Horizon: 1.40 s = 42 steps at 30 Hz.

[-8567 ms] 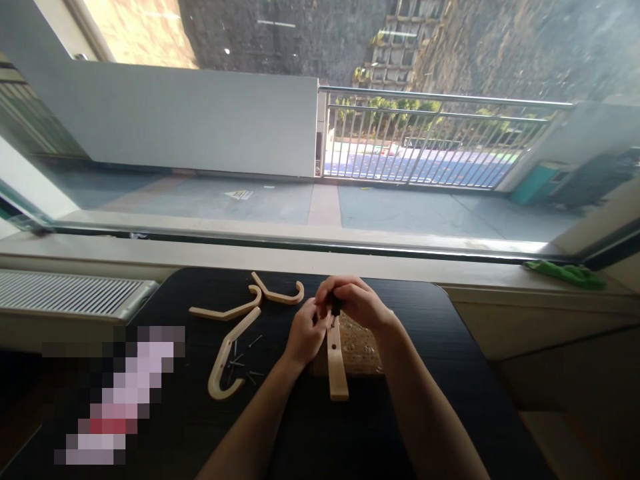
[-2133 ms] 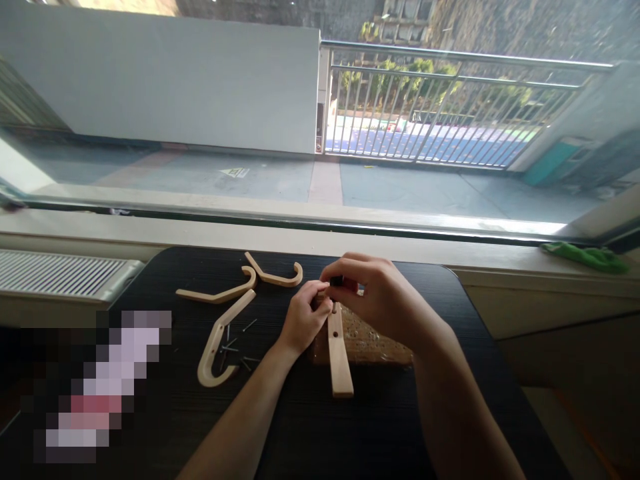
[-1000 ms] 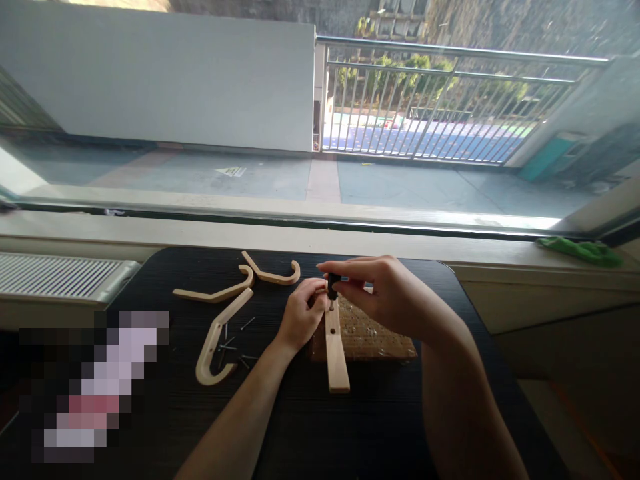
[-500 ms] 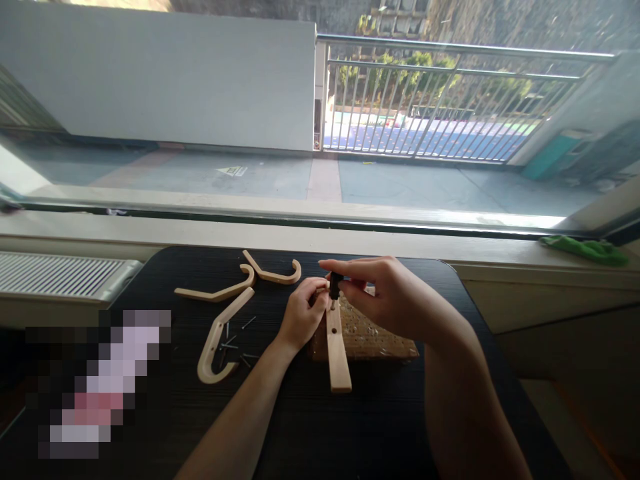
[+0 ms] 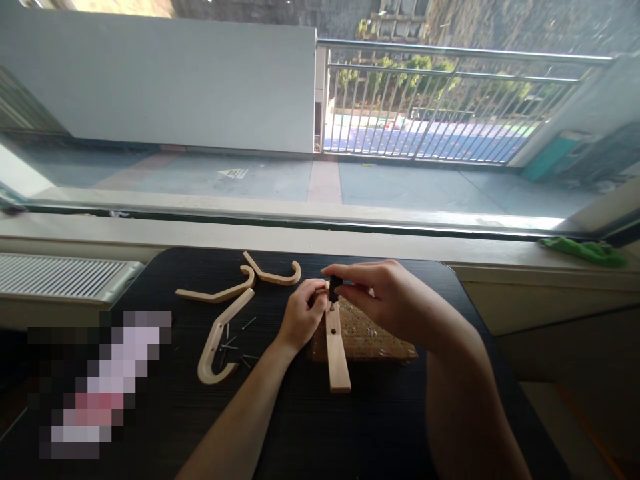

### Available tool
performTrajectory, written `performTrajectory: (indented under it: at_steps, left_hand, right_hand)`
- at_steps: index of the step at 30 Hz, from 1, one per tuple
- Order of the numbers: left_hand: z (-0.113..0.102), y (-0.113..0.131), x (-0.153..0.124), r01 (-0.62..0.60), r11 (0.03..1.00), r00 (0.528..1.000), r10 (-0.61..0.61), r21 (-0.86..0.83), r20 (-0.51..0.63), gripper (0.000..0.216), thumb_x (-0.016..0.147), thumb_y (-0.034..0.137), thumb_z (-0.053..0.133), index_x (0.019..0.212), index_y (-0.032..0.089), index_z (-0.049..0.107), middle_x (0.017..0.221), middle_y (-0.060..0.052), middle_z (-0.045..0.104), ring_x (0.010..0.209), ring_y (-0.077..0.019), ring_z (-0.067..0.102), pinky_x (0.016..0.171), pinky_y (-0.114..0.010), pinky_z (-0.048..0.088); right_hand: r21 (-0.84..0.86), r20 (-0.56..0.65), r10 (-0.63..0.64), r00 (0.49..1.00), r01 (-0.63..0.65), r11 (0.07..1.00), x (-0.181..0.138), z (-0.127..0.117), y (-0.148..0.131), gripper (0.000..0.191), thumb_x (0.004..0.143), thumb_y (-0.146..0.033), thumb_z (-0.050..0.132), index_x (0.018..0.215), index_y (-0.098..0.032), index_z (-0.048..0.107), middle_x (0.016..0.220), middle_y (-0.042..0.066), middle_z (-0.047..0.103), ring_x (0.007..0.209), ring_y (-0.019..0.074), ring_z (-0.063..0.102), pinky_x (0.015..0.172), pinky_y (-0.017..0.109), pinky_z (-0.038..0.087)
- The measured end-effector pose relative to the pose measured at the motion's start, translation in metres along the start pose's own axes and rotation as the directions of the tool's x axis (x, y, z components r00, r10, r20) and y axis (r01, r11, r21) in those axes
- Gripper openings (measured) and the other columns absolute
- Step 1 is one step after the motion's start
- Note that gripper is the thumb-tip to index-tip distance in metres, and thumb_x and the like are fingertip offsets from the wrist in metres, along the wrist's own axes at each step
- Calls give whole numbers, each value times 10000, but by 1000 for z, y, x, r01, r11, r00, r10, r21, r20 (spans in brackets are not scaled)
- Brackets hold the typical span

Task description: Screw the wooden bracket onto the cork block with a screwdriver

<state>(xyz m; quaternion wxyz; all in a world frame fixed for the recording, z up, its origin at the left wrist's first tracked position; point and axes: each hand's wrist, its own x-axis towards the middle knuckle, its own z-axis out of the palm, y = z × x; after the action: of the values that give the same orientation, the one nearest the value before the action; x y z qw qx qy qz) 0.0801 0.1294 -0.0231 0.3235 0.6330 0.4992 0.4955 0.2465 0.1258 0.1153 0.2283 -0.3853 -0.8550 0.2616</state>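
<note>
A light wooden hook piece (image 5: 336, 353) with holes lies lengthwise across a brown board (image 5: 373, 340) on the black table (image 5: 310, 427). My left hand (image 5: 301, 319) is closed on the far end of that piece, holding it against the board. My right hand (image 5: 387, 300) pinches a small black screwdriver (image 5: 333, 288) that stands upright with its tip at the piece's far hole.
Three more curved wooden hooks (image 5: 220, 333) lie to the left, with several loose dark screws (image 5: 235, 347) beside them. A blurred object sits at the near left. A radiator grille (image 5: 60, 277) and a window sill run behind; a green cloth (image 5: 585, 252) lies on the sill.
Both hands stay at the far end of the wooden piece. The right hand's fingers have shifted slightly on the screwdriver; the piece and board have not moved.
</note>
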Motion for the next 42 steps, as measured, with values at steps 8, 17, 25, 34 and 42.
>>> performTrajectory:
  at_steps: [8, 17, 25, 34, 42]
  left_hand:
    - [0, 0, 0, -1, 1000, 1000, 1, 0, 5, 201, 834, 195, 495, 900, 145, 679, 968, -78, 696, 872, -191, 631, 832, -296, 510]
    - [-1, -1, 0, -7, 1000, 1000, 7, 11, -2, 204, 833, 195, 506, 900, 144, 691, 908, -66, 697, 850, -192, 636, 813, -293, 517]
    - [0, -3, 0, 4, 1000, 1000, -4, -9, 0, 223, 837, 218, 514, 948, 152, 695, 1005, -75, 721, 944, -205, 658, 846, -287, 515]
    - [1, -4, -2, 29, 1000, 999, -29, 2, -17, 253, 844, 231, 502, 1004, 145, 679, 987, -75, 719, 891, -195, 650, 823, -291, 511]
    - [-1, -4, -2, 22, 1000, 1000, -22, -8, 10, 240, 891, 286, 495, 963, 150, 678, 994, -80, 717, 916, -200, 642, 845, -303, 498]
  right_hand:
    - [-46, 4, -9, 1000, 9, 999, 1, 1, 2, 179, 914, -189, 584, 1028, -188, 722, 739, -21, 681, 629, 95, 542, 589, 221, 356]
    - [-99, -8, -10, 1000, 9, 995, 3, 2, 1, 122, 909, -180, 596, 969, -191, 701, 735, -26, 656, 637, 97, 529, 591, 230, 342]
    - [-109, -30, -38, 999, 35, 993, 7, 7, 5, 85, 905, -246, 649, 958, -191, 686, 758, -16, 669, 665, 110, 567, 616, 230, 370]
    - [-111, -66, -13, 998, 5, 994, 9, 10, 8, 102, 893, -285, 677, 920, -187, 673, 728, -21, 660, 642, 103, 556, 597, 231, 370]
    - [-164, -83, 1, 997, -14, 986, 10, 11, 8, 157, 884, -322, 674, 849, -180, 617, 701, -17, 624, 601, 99, 512, 550, 242, 315]
